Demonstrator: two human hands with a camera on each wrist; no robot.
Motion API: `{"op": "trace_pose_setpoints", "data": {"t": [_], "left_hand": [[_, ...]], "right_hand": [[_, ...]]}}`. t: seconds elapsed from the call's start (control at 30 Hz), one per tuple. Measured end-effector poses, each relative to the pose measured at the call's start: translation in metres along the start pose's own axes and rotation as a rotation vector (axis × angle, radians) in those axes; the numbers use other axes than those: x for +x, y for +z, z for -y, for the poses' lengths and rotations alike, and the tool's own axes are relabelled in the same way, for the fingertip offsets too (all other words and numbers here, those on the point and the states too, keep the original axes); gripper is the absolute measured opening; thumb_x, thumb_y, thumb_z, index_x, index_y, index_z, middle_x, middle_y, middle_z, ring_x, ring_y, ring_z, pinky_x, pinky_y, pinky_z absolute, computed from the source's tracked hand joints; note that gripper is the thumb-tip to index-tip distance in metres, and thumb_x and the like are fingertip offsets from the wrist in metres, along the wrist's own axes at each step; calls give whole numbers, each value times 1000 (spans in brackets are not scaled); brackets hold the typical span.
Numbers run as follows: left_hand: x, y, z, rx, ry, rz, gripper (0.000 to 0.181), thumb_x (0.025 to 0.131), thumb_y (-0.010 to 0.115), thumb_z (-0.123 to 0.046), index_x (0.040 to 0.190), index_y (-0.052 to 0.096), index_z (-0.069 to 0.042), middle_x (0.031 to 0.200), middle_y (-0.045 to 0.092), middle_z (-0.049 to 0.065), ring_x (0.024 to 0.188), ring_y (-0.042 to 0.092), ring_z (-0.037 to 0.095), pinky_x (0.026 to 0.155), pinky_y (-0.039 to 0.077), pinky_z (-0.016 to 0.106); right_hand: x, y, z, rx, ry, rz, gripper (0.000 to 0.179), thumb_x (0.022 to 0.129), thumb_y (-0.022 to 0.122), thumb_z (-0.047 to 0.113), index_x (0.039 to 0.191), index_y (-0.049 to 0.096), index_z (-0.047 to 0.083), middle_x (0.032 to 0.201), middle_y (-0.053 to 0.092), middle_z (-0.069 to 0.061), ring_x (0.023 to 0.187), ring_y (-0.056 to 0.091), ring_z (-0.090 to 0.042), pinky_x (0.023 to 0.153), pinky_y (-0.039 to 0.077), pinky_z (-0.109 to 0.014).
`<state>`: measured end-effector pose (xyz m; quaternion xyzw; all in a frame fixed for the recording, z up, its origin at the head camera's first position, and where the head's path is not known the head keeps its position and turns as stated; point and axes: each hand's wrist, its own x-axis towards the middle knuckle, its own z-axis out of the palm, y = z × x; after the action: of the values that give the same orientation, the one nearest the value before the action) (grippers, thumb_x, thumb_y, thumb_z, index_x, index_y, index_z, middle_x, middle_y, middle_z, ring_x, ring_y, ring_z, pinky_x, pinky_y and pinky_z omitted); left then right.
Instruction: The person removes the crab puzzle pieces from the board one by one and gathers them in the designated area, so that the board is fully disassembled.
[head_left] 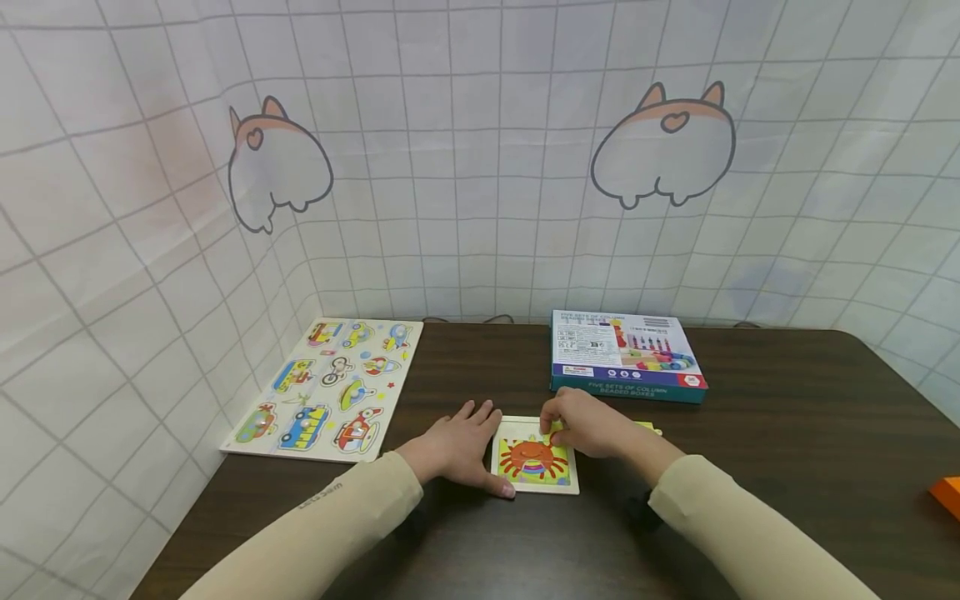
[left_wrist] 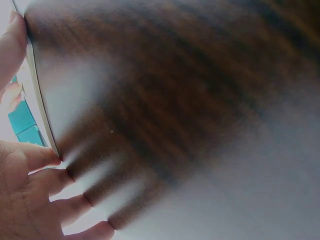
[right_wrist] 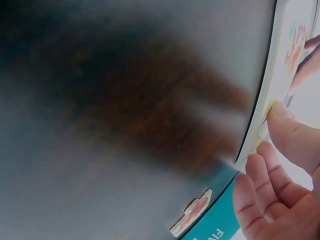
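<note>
Right hand (head_left: 592,423): fingers curled, appears to pinch a yellow puzzle piece (head_left: 557,437) with a red claw between thumb and finger, gap narrow, at the upper right of the tray; exact grip partly hidden. Left hand (head_left: 459,450): spread wide, fingers and thumb laid along the left side of the puzzle tray (head_left: 551,489), bracing it, not wrapped round it. Tray sits flat on the worktop (head_left: 480,550) between the hands, crab picture (head_left: 531,457) largely filled in. Tray and pieces look like thin printed wood: likely light, stiff, hard to break, faces perhaps a bit slick. Best hold for a piece is probably by opposite edges, finger and thumb; for the tray, the raised rim, as light stock could slide if pushed. Loose yellow piece (head_left: 647,427) lies just past the right wrist, partly covered by the forearm. Farther out: bead-set box (head_left: 626,354) behind the right hand, vehicle board (head_left: 378,332) off to the left, orange object (head_left: 948,492) cut off at the right edge, can't tell what. Grid-patterned curtain (head_left: 487,167) behind.
</note>
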<state>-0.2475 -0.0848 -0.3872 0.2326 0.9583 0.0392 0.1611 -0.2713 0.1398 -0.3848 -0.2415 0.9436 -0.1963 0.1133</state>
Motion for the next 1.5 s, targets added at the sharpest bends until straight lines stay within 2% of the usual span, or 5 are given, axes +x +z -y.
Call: {"op": "trace_pose_setpoints", "data": {"t": [0.37, 0.53, 0.8, 1.1, 1.5], "left_hand": [[0, -1, -1, 4, -4, -6, 111, 77, 76, -68, 161, 31, -10, 170, 26, 11, 157, 23, 35, 121, 32, 58], [0, 0, 0, 5, -8, -2, 111, 77, 76, -69, 161, 31, -11, 170, 25, 10, 158, 23, 35, 121, 31, 58], [1, 1, 0, 1, -9, 1, 112, 77, 76, -69, 161, 31, -11, 170, 25, 10, 158, 22, 35, 121, 31, 58], [2, 2, 1, -4, -13, 1, 112, 77, 75, -70, 161, 30, -11, 171, 24, 10, 158, 22, 36, 122, 31, 58], [1, 2, 1, 14, -11, -16, 113, 77, 77, -69, 161, 30, -10, 170, 26, 10, 158, 23, 35, 121, 32, 57]], "right_hand": [[-1, 3, 0, -21, 20, -83, 27, 87, 81, 9, 111, 71, 9, 105, 67, -5, 96, 59, -19, 99, 56, -44], [-1, 2, 0, 4, 37, -90, 30, 86, 82, 9, 115, 74, 12, 106, 68, -4, 96, 60, -19, 96, 57, -42], [-3, -1, -6, 85, -17, -125, 24, 88, 79, 5, 110, 76, 15, 93, 70, 1, 85, 58, -15, 83, 58, -34], [-6, -5, -12, 234, 7, -93, 16, 94, 73, 7, 109, 76, 7, 98, 75, -2, 85, 64, -13, 86, 60, -35], [-21, -23, -28, 239, 9, -156, 8, 97, 70, 11, 102, 74, 8, 90, 72, -1, 77, 59, -16, 71, 53, -30]]}}
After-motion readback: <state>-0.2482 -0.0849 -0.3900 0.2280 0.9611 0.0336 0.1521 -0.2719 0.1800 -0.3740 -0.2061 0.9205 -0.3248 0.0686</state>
